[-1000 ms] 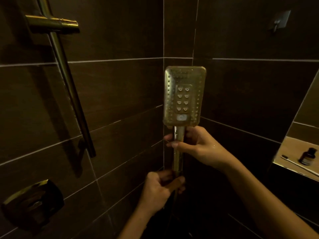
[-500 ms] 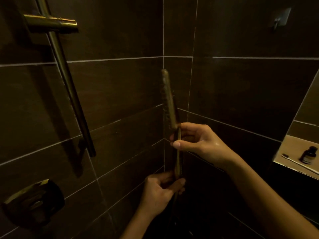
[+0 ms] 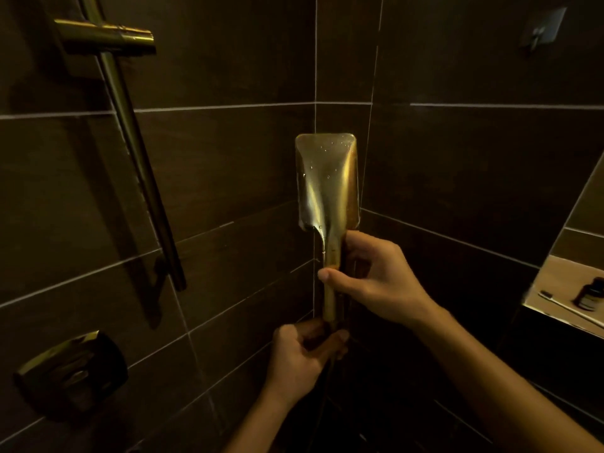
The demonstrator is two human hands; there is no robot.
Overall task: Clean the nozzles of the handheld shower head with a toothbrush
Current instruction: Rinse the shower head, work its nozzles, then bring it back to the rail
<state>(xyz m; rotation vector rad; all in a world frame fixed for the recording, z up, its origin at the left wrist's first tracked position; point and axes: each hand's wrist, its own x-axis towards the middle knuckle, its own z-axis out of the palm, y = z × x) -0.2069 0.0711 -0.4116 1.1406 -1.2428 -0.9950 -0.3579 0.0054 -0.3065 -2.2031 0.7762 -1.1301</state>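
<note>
The brass handheld shower head (image 3: 327, 181) stands upright in front of the tiled corner. Its smooth wet back faces me and the nozzles are hidden. My right hand (image 3: 369, 279) grips the upper handle just under the head. My left hand (image 3: 304, 358) holds the bottom of the handle where the dark hose hangs down. A white toothbrush (image 3: 568, 308) lies on the niche shelf at the far right, away from both hands.
A brass slide rail (image 3: 137, 152) with its holder bracket (image 3: 108, 35) runs down the left wall. Below it sits the mixer valve handle (image 3: 70, 371). A small dark bottle (image 3: 590, 297) stands next to the toothbrush in the lit niche (image 3: 555, 289). A wall hook (image 3: 541, 27) hangs at the upper right.
The shower head has turned on its handle: nozzle face towards me, then edge-on, now its back towards me. Both hands have stayed on the handle.
</note>
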